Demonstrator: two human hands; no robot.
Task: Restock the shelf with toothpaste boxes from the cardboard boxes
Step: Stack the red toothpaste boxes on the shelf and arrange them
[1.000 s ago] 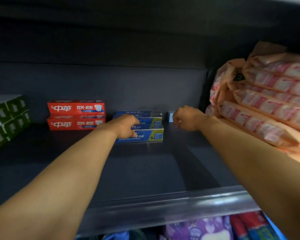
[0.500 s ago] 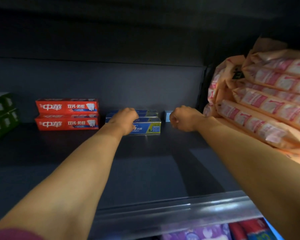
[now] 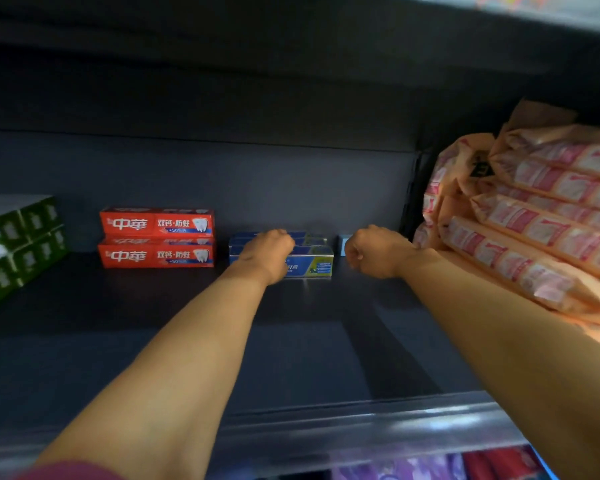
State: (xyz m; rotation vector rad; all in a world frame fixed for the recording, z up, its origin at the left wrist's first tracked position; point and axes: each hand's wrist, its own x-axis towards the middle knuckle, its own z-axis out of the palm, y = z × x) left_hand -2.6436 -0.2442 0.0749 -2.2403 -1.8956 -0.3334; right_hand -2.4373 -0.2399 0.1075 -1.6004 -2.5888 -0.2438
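- My left hand [image 3: 269, 252] curls over the front of the blue toothpaste boxes [image 3: 310, 259], stacked deep on the dark shelf [image 3: 153, 323], just right of two red toothpaste boxes [image 3: 156, 237].
- My right hand [image 3: 373, 251] is a fist beside the stack; I cannot tell whether it holds anything.
- Pink packets [image 3: 534, 220] pile at the right, green boxes [image 3: 18, 244] at the left.
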